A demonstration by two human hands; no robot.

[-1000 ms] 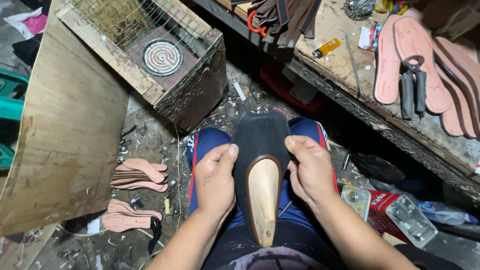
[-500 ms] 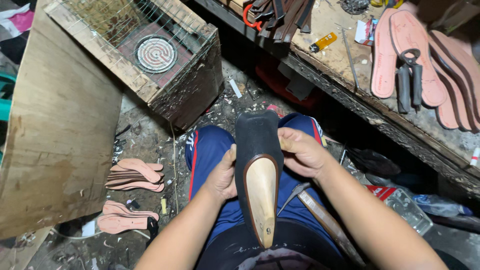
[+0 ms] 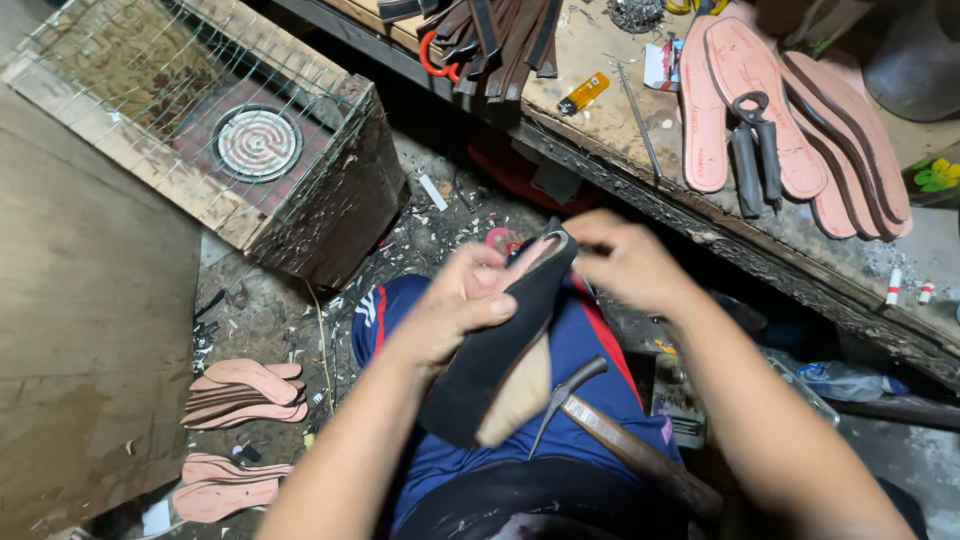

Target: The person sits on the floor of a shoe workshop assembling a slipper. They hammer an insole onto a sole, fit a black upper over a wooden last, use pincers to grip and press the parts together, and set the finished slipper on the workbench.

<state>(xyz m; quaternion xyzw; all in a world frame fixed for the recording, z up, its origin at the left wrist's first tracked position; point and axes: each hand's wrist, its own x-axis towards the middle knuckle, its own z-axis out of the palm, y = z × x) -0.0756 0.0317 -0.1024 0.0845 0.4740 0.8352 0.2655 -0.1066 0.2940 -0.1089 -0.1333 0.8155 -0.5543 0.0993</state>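
A black shoe upper [image 3: 500, 340] stretched over a tan wooden last [image 3: 517, 395] lies tilted on my lap. My left hand [image 3: 455, 305] grips its side, thumb pressed on the black material. My right hand [image 3: 630, 262] is at the far end of the shoe, fingers pinched together on its edge; it is blurred. A hammer [image 3: 600, 425] with a wooden handle rests across my right thigh, its metal head just below the last.
Pink insoles [image 3: 745, 105] and black pliers [image 3: 752, 150] lie on the workbench at the upper right. More insoles [image 3: 245, 390] are stacked on the littered floor at left. A wire-covered wooden box with a coil heater [image 3: 258, 143] stands at upper left.
The shoe has been turned from sole-up and straight to tilted on its side. My hands have moved up to its far end, and the hammer now shows on my lap.
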